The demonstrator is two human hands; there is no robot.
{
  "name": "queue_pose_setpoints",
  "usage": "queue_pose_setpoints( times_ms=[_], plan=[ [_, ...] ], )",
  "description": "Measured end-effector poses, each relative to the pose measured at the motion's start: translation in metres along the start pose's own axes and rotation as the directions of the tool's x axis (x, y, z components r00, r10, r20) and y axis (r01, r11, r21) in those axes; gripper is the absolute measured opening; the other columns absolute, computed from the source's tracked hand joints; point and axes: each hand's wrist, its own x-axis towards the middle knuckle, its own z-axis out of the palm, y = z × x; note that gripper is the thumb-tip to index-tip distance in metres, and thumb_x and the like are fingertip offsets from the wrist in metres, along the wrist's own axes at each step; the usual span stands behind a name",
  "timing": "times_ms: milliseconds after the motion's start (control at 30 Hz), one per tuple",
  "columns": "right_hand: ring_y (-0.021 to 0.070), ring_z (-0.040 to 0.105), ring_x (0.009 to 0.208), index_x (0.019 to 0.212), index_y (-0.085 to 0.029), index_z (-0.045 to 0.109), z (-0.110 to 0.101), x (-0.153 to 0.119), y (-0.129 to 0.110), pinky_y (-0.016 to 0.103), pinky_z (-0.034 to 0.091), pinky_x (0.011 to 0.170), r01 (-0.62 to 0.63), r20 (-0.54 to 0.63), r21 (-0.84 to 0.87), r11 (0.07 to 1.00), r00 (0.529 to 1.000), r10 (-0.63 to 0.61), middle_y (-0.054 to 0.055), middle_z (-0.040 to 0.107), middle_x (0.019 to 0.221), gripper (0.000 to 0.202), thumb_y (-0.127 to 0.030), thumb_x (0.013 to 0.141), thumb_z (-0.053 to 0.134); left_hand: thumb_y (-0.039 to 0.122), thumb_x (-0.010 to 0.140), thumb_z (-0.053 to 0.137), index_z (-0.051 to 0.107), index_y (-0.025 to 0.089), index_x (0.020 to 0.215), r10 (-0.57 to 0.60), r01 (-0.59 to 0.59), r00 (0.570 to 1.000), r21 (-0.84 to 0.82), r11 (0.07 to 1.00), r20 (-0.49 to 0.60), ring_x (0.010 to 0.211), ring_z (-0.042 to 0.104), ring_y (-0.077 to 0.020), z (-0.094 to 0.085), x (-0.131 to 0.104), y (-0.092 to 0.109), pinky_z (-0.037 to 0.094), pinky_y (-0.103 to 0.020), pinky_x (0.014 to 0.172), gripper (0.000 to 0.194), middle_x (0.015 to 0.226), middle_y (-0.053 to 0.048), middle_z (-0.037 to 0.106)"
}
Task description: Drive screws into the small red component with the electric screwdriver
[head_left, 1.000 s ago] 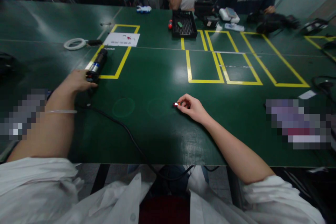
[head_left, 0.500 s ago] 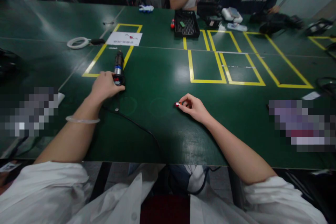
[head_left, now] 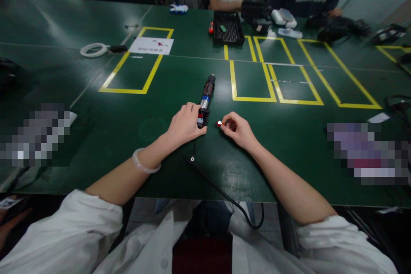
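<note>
My left hand [head_left: 184,125] grips the rear end of a dark cylindrical device [head_left: 207,93] with a blue and silver band, near the middle of the green table [head_left: 96,137]. The device's far end tilts away and slightly right. A black cable [head_left: 221,190] with a small ring terminal [head_left: 192,159] runs from it over the table's front edge. Just to the right, my right hand [head_left: 237,129] pinches a small red and white part [head_left: 218,123] between thumb and fingertips. A small gap separates that part from the device.
Yellow tape outlines [head_left: 253,99] mark the table, with a white paper [head_left: 151,46] on the left one. A black tray [head_left: 228,29] stands at the back, before two seated people. A coiled white cable [head_left: 93,50] lies back left; blurred objects lie at both sides.
My left hand has moved right with the device, out of the left tape outline's edge and close to my right hand. The cable has shifted with it. My right hand has barely moved.
</note>
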Motion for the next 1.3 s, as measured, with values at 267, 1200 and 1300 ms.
queue_pose_setpoints(
  times_ms=[267,1200,1300],
  plan=[
    [0.0108,0.050,0.062,0.086,-0.020,0.057,-0.001,-0.002,0.006,0.025,0.042,0.062,0.101,0.094,-0.127,0.987,0.992,-0.089,-0.001,0.052,0.081,0.007,-0.015,0.085,0.062,0.038,0.080,0.062,0.049,0.010,0.131,0.139,-0.137,0.990,-0.077,0.988,0.025,0.113,0.053,-0.0311,0.004,-0.009,0.028,0.050,-0.042,0.097,0.060,0.127,-0.016,0.054],
    [0.0143,0.057,0.072,0.092,-0.021,0.063,-0.007,-0.005,-0.007,0.027,0.047,0.068,0.045,0.044,-0.103,0.994,0.998,-0.041,0.003,0.061,0.086,0.009,-0.029,0.092,0.060,0.044,0.095,0.049,0.047,0.012,0.138,0.058,-0.058,0.998,-0.001,0.998,-0.010,0.110,0.057,-0.0318,0.014,-0.003,0.045,0.049,-0.040,0.088,0.054,0.124,-0.018,0.053],
    [0.0150,0.058,0.074,0.093,-0.021,0.062,-0.006,-0.004,-0.003,0.027,0.046,0.068,0.017,0.009,-0.071,0.997,1.000,-0.016,0.002,0.062,0.086,0.008,-0.028,0.091,0.061,0.045,0.095,0.048,0.047,0.011,0.138,0.063,-0.063,0.998,0.004,0.998,-0.012,0.109,0.056,-0.0314,0.013,-0.004,0.044,0.049,-0.040,0.089,0.055,0.123,-0.017,0.053]
  ],
)
